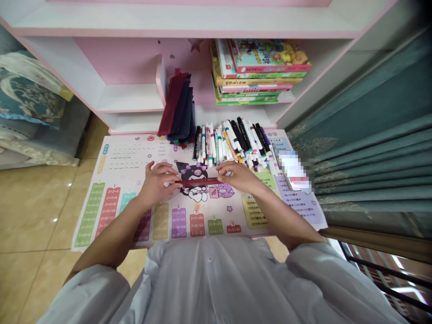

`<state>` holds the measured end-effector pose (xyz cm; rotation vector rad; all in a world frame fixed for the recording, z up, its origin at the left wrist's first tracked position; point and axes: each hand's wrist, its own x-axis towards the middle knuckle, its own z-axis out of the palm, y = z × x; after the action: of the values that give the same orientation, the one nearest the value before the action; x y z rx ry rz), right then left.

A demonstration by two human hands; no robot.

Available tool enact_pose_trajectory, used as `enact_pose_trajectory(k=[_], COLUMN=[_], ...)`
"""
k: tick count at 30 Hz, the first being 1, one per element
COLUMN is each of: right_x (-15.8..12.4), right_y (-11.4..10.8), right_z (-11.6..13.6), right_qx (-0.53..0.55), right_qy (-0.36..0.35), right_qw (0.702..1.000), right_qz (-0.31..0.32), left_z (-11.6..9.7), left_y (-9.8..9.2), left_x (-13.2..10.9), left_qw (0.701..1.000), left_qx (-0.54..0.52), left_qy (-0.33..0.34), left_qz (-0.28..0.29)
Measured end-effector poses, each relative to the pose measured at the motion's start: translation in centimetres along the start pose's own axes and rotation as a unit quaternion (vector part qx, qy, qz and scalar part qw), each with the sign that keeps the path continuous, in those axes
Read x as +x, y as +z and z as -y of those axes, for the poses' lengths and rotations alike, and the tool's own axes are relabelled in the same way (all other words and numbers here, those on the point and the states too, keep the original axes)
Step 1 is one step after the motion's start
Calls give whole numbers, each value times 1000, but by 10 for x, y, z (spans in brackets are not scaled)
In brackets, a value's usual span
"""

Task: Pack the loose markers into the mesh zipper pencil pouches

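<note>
Low passage runs over the surface (119, 158) well left of the markers (240, 135). In front of them, the left hand (157, 182), right hand (233, 176) and red strip (197, 182) bar the way. Fabric (176, 108) stands just left, books (258, 74) rise behind, the phone (294, 171) lies right.

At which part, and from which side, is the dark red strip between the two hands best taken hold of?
Probably best pinched at both ends, one hand coming from each side: the dark red strip is long and narrow and runs crosswise before the person, with the left hand at its left end and the right hand at its right.
</note>
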<state>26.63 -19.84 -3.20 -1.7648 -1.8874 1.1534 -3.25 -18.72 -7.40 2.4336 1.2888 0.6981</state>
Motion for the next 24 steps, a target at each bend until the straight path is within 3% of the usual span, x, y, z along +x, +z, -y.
enact_pose_trajectory(k=[10,24], right_x=[1,-10], right_y=[-4,-10], right_z=[-18,-21], right_qx=[4,13], right_qy=[2,31], right_qw=[1000,999], right_qz=[-3,-8], left_z=[-1,1], left_y=[0,0], left_x=[0,0], left_qw=[1000,1000], left_qx=[-4,-12], left_qy=[0,7], left_qz=[2,-3])
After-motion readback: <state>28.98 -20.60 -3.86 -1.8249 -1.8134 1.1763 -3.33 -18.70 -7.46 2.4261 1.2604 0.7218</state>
